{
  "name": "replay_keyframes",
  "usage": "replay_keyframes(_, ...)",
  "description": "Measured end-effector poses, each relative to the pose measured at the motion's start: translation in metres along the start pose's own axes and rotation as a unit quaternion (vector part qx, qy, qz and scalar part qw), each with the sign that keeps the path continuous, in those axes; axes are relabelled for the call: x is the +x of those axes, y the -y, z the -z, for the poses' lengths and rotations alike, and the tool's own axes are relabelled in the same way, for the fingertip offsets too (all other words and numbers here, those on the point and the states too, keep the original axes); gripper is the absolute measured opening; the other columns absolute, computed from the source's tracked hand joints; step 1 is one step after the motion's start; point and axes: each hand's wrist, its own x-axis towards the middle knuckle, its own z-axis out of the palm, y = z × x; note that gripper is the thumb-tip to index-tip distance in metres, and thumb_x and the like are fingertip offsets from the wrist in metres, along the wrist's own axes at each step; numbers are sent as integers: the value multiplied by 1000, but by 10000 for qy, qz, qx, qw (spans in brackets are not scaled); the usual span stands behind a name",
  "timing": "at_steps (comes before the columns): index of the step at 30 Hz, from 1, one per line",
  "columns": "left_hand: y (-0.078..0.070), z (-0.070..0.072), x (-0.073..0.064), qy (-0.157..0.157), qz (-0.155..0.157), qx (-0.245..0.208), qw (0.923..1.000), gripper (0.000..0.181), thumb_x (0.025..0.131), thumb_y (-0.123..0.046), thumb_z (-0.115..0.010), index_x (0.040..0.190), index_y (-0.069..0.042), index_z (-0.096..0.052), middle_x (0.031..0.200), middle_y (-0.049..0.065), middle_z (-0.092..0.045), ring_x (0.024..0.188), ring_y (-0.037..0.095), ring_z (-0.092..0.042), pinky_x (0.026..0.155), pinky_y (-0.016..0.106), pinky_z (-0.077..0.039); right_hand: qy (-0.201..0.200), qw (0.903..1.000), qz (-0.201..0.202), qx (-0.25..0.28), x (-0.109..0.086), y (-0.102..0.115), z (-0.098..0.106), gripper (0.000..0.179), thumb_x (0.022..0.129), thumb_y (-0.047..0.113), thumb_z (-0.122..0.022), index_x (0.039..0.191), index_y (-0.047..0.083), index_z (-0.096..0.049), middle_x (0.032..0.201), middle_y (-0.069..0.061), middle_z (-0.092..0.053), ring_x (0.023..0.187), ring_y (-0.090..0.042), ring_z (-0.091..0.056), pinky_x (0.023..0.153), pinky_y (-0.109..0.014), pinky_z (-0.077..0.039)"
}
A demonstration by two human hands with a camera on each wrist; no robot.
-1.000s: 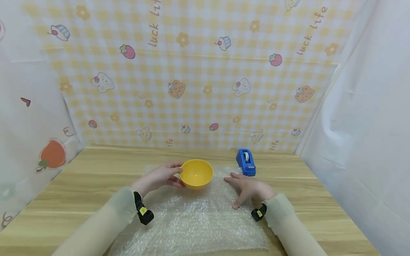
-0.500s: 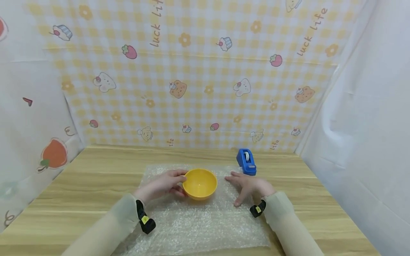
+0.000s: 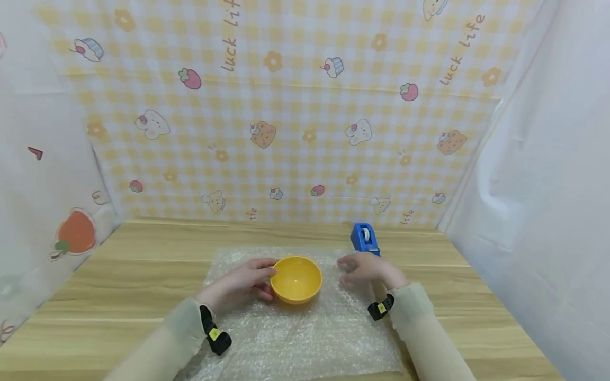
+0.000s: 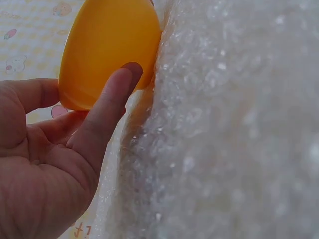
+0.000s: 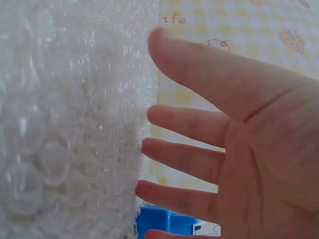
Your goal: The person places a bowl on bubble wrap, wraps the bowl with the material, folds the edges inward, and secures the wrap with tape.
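Note:
My left hand (image 3: pixel 243 279) grips a yellow bowl (image 3: pixel 296 280) by its left side, thumb at the rim and fingers against the outer wall. The left wrist view shows the bowl (image 4: pixel 107 55) from the side, its base right at the bubble wrap (image 4: pixel 224 129). Under the bowl a clear sheet of bubble wrap (image 3: pixel 305 338) lies spread. To the right of the bowl, my right hand (image 3: pixel 368 269) is over the sheet's right part and holds nothing. Seen from the right wrist, this hand (image 5: pixel 249 144) has its fingers spread, fingertips right at the bubble wrap (image 5: pixel 75 99).
A blue tape dispenser (image 3: pixel 364 237) stands just behind my right hand, partly hidden by it. The wood-grain table (image 3: pixel 119 275) ends at a checked cloth backdrop (image 3: pixel 305 106), with white cloth (image 3: pixel 548 185) along the right side.
My left hand has brought the bowl toward me and slightly right, onto the middle of the bubble wrap. The right hand's fingers have drawn in from their wider spread.

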Motion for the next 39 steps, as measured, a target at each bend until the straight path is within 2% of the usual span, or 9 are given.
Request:
replay_keyframes(5, 7, 4, 1, 127, 47, -390, 9991, 62, 100, -31, -53, 148, 3, -32, 124, 18, -56, 79, 22, -63, 74, 37, -58, -489, 9986, 172, -85, 1, 0, 2, 48, 85, 30, -74, 127, 9, -63, 127, -10, -62, 117, -31, -56, 94, -50, -47)
replay_keyframes(11, 12, 9, 0, 400, -33, -430, 9983, 76, 98, -41, -55, 150, 3, -24, 124, 17, -57, 87, 25, -66, 79, 39, -57, -765, 9970, 76, 4, -1, -3, 1, 43, 87, 32, -73, 122, 9, -66, 123, -10, -64, 108, -28, -61, 88, -47, -51)
replay_keyframes(14, 13, 10, 1, 708, -92, -392, 9967, 71, 98, -33, -58, 153, -4, -24, 132, 20, -53, 94, 27, -65, 81, 39, -56, -794, 9968, 58, 22, -1, -5, 0, 41, 87, 32, -73, 120, 9, -67, 120, -9, -65, 105, -27, -62, 87, -46, -52)
replay_keyframes(18, 14, 12, 3, 1071, -253, -295, 9935, 73, 94, -17, -64, 155, -14, -23, 149, 23, -34, 103, 28, -63, 84, 39, -55, -889, 9959, 136, 8, -1, -6, 2, 38, 88, 31, -72, 118, 8, -68, 118, -10, -67, 102, -28, -63, 84, -45, -53)
replay_keyframes(24, 17, 14, 3, 1134, -505, -55, 9922, 82, 88, -14, -70, 155, -16, -22, 153, 24, -26, 111, 28, -58, 85, 38, -54, -1188, 9926, -143, 212, 2, -5, 6, 36, 89, 30, -70, 115, 4, -69, 110, -9, -68, 94, -23, -64, 79, -41, -55)
replay_keyframes(27, 20, 15, 3, 1115, -528, -10, 9924, 83, 87, -13, -71, 155, -15, -22, 152, 25, -28, 112, 27, -57, 85, 37, -54, -1254, 9897, -591, 354, 1, -6, 8, 27, 89, 31, -70, 89, 5, -72, 79, -1, -64, 68, -14, -57, 59, -31, -50)
replay_keyframes(31, 20, 15, 3, 1113, -498, -71, 9925, 82, 88, -10, -69, 155, -14, -21, 150, 27, -30, 109, 28, -59, 86, 39, -54, -1205, 9869, -1017, 351, -2, -8, 10, 47, 88, 31, -71, 52, 11, -48, 48, 4, -35, 42, -10, -32, 40, -23, -29)
replay_keyframes(33, 20, 15, 3, 1097, -498, -86, 9927, 81, 89, -10, -69, 155, -14, -21, 150, 27, -30, 108, 27, -59, 86, 39, -54, -1211, 9864, -1083, 233, -2, -9, 10, 52, 87, 31, -71, 50, 14, -39, 45, 6, -30, 40, -8, -28, 38, -22, -25)
replay_keyframes(39, 21, 13, 3, 1113, -499, -100, 9925, 80, 89, -8, -67, 155, -14, -21, 150, 27, -31, 108, 27, -60, 86, 39, -54, -1335, 9840, -1179, -73, 3, -15, 5, 51, 85, 35, -73, 51, 16, -40, 47, 6, -31, 41, -8, -27, 40, -22, -24)
